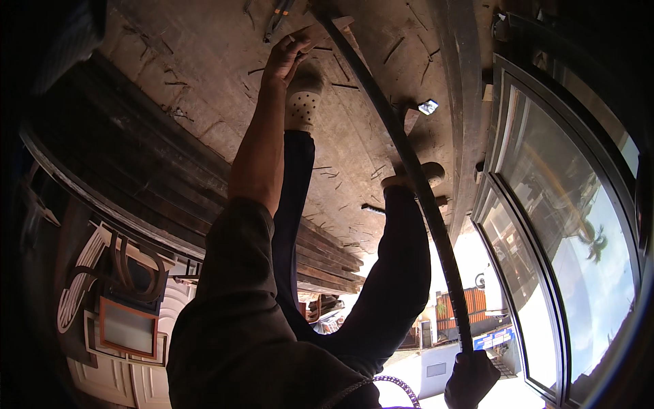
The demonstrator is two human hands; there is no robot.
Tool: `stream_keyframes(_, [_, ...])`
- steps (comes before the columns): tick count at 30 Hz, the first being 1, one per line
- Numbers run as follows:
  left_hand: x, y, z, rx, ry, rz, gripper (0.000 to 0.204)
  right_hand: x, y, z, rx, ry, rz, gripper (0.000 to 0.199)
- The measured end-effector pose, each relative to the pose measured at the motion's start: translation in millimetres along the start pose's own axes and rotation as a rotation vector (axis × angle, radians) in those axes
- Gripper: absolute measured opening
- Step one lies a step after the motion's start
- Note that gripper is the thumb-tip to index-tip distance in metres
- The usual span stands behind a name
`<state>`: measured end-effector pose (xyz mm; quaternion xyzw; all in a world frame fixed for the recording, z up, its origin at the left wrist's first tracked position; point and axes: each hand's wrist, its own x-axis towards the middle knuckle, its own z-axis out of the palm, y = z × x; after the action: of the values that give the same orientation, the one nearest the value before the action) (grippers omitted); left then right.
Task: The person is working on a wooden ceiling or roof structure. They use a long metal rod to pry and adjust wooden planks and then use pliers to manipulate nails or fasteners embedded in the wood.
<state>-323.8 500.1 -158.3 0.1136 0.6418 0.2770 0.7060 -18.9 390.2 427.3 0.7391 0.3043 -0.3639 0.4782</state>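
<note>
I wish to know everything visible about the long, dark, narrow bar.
The long, dark, narrow bar looks solid, perhaps wooden, but its material is unclear. It slants from the top of the picture to the lower right, appearing curved in this fisheye view. The right hand grips its lower end; the upper end is indistinct.

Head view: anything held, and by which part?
The right hand grips the long dark strip at its lower visible end. What the left hand holds, if anything, can't be told.
</note>
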Motion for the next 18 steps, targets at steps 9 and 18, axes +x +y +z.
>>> stream_keyframes(9, [56, -19, 11, -0.326, 0.112, 0.228, 0.039, 4, -12, 12, -0.035, 0.037, -0.060, 0.024])
stream_keyframes(18, [70, -25, -8, -0.244, 0.016, 0.211, 0.040, 36, -13, 98, 0.158, 0.125, -0.259, 0.024])
